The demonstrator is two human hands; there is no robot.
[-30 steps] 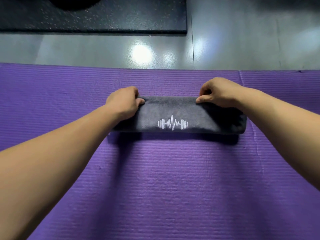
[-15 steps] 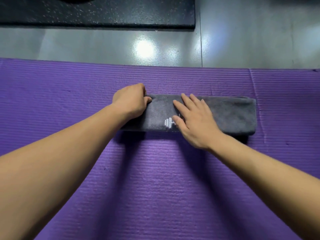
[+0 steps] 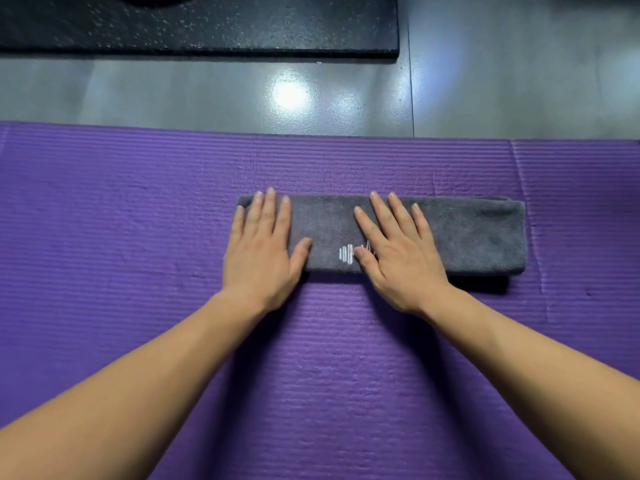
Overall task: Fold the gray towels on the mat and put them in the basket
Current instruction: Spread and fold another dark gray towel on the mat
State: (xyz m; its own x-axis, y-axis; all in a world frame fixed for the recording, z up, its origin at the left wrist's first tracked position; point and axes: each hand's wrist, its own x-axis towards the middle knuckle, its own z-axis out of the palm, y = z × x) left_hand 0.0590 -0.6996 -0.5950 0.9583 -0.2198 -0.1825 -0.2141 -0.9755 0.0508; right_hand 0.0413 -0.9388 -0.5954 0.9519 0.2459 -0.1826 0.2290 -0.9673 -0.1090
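A gray towel (image 3: 464, 233), folded into a long narrow strip, lies across the purple mat (image 3: 138, 220). A white embroidered logo on it is partly covered. My left hand (image 3: 261, 251) lies flat with straight fingers on the towel's left end. My right hand (image 3: 394, 254) lies flat on the towel's middle, over the logo. Both palms press down. No basket is in view.
Beyond the mat's far edge is a shiny gray floor (image 3: 207, 95) with light glare. A black speckled rubber slab (image 3: 207, 26) lies at the top left. The mat stretches wide to both sides and toward me.
My left hand has let go of the towel's left end and now lies flat on it. My right hand moved from the right end to the middle and flattened there.
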